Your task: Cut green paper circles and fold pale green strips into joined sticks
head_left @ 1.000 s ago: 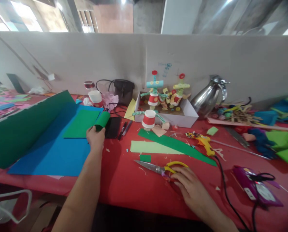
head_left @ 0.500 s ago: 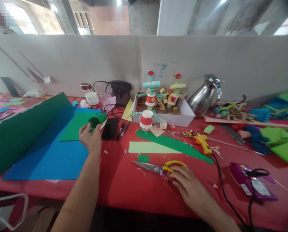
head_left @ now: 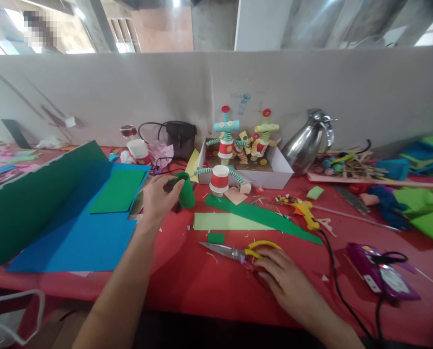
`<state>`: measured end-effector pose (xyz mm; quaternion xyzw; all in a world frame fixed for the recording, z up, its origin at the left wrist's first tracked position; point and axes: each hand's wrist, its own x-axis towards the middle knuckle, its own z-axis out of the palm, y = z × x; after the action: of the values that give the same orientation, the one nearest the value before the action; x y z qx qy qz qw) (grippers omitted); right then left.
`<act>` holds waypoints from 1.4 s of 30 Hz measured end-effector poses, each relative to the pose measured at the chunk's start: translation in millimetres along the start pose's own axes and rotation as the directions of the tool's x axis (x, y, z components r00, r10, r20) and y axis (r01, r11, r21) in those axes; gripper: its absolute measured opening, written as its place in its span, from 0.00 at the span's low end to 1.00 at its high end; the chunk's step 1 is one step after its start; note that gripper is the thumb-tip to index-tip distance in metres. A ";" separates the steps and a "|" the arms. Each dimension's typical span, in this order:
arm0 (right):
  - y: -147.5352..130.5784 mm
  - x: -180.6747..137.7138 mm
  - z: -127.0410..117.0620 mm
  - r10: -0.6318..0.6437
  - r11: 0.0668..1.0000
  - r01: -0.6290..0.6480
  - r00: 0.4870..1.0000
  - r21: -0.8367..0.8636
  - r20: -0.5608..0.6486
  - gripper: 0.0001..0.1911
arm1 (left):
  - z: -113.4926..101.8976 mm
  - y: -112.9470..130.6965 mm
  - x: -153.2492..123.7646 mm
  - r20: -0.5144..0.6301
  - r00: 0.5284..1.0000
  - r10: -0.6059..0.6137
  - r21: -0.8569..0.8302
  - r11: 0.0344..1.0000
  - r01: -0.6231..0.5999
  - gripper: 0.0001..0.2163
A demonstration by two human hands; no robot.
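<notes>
Since the earlier frame, the left hand (head_left: pixel 158 198) has carried the green paper roll (head_left: pixel 185 191) rightward, off the blue sheet (head_left: pixel 78 237) and over the red bench (head_left: pixel 202 286). The roll is now upright, just left of the white box (head_left: pixel 274 177), gripped between thumb and fingers. The right hand (head_left: pixel 285 281) rests flat beside the scissors (head_left: pixel 238 252), touching the yellow handles without closing on them. The roll appears light, thin-walled and easily crushed; a loose grip around its mid-section, over the seam, is advisable.
</notes>
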<state>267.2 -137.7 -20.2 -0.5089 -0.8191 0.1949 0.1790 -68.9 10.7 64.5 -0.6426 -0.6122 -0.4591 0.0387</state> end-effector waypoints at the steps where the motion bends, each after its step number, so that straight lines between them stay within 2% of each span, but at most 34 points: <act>1: 0.2 -0.1 0.2 0.001 1.000 -0.001 1.000 -0.002 0.000 0.14 | 2.8 3.7 0.0 -0.019 1.000 0.010 -0.022 1.000 -0.010 0.14; 4: 1.0 0.0 0.2 -0.013 1.000 0.013 1.000 -0.006 -0.001 0.15 | 11.3 9.5 0.8 -0.027 0.999 0.045 -0.047 0.998 -0.046 0.13; 8: 1.2 0.5 0.1 -0.027 1.000 0.027 1.000 -0.002 -0.009 0.15 | 23.8 6.8 1.6 0.117 0.991 0.065 -0.037 0.997 -0.062 0.13; 11: 0.4 -0.2 0.7 -0.009 1.000 0.009 1.000 -0.001 -0.017 0.15 | 30.3 0.8 -2.6 0.133 0.990 0.045 -0.100 0.995 -0.032 0.17; 13: -0.3 -0.7 0.8 0.002 1.000 -0.002 1.000 -0.002 -0.018 0.15 | 32.8 -3.6 -7.8 0.093 0.995 0.033 -0.156 0.988 -0.018 0.25; 15: -0.7 -0.7 0.6 0.002 1.000 -0.002 1.000 -0.006 -0.022 0.15 | 35.6 -7.9 -13.9 0.061 0.998 -0.014 -0.226 0.974 0.028 0.37; 18: -0.2 0.6 0.4 -0.021 1.000 0.021 0.999 -0.018 -0.041 0.15 | 44.3 -13.5 -22.1 0.091 0.986 -0.137 -0.315 0.936 0.159 0.47; 21: 1.0 2.2 1.5 -0.052 0.998 0.050 0.996 -0.030 -0.067 0.14 | 57.9 -17.6 -26.9 0.183 0.952 -0.244 -0.381 0.875 0.298 0.48; 23: 1.7 2.7 2.9 -0.061 0.998 0.059 0.996 -0.033 -0.072 0.15 | 66.8 -19.4 -27.8 0.238 0.934 -0.266 -0.416 0.841 0.346 0.47; 29: 3.6 2.9 6.5 -0.041 0.999 0.040 0.998 -0.031 -0.057 0.16 | 76.5 -22.7 -27.5 0.232 0.941 -0.247 -0.415 0.850 0.326 0.37; 33: 4.1 3.1 7.7 -0.045 0.999 0.044 0.998 -0.029 -0.043 0.15 | 74.8 -26.5 -30.2 0.295 0.922 -0.251 -0.362 0.864 0.351 0.40; 36: 3.7 2.6 3.9 -0.045 0.999 0.044 0.998 -0.025 -0.039 0.15 | 65.9 -26.9 -30.5 0.316 0.908 -0.274 -0.385 0.838 0.387 0.48; 38: 4.2 3.6 -3.5 -0.049 0.999 0.049 0.998 -0.018 -0.049 0.15 | 52.8 -22.0 -30.0 0.263 0.917 -0.299 -0.435 0.812 0.389 0.51; 39: 5.0 5.1 -8.7 -0.051 0.999 0.050 0.997 -0.017 -0.065 0.14 | 44.5 -17.5 -30.3 0.195 0.929 -0.314 -0.456 0.810 0.370 0.49; 42: 10.9 16.9 -27.2 -0.034 0.998 0.025 0.986 -0.060 -0.165 0.13 | 20.8 0.8 -35.7 -0.112 0.948 -0.299 -0.438 0.871 0.223 0.31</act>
<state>281.9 -114.2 -0.7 -0.5161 -0.8140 0.1255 0.2349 -50.8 -3.6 30.2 -0.5036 -0.5747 -0.6358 -0.1092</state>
